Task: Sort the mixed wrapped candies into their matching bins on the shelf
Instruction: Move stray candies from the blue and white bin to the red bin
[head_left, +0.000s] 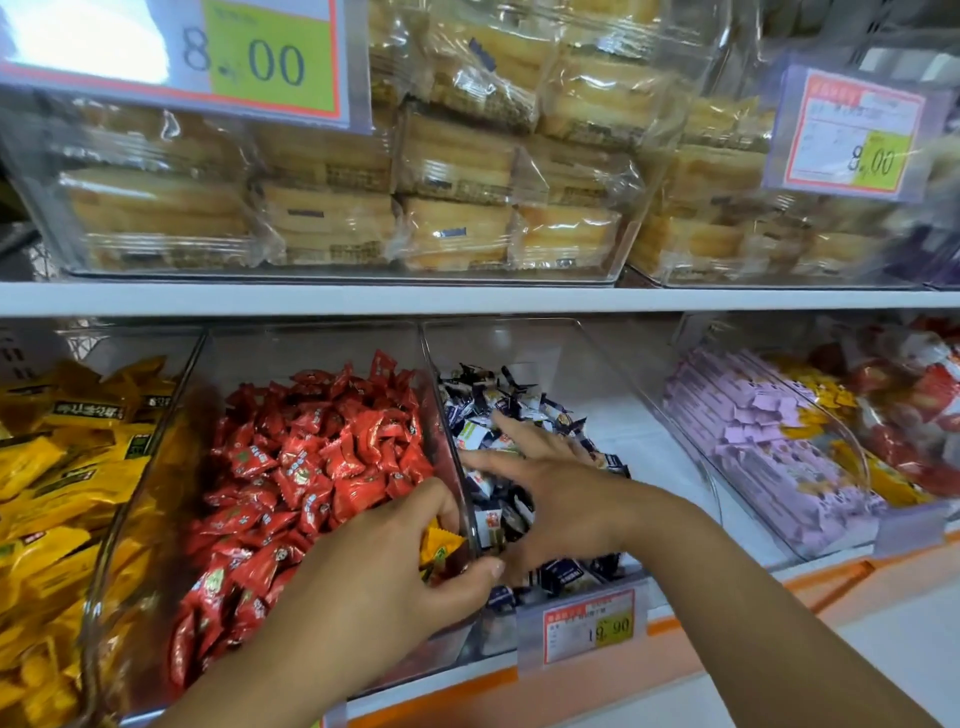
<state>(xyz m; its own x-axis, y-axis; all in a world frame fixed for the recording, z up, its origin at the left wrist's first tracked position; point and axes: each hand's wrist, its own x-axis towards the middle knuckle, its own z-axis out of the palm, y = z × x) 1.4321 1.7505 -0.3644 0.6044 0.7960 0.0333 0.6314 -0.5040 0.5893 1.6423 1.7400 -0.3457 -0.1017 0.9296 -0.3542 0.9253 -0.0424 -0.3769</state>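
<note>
Shop shelving: a white upper shelf carries clear cake bins packed with wrapped cakes. On the orange-edged lower shelf, clear bins stand side by side: a yellow bin at left, then a red bin, a blue bin and a purple bin. A price tag fronts the blue bin.
</note>
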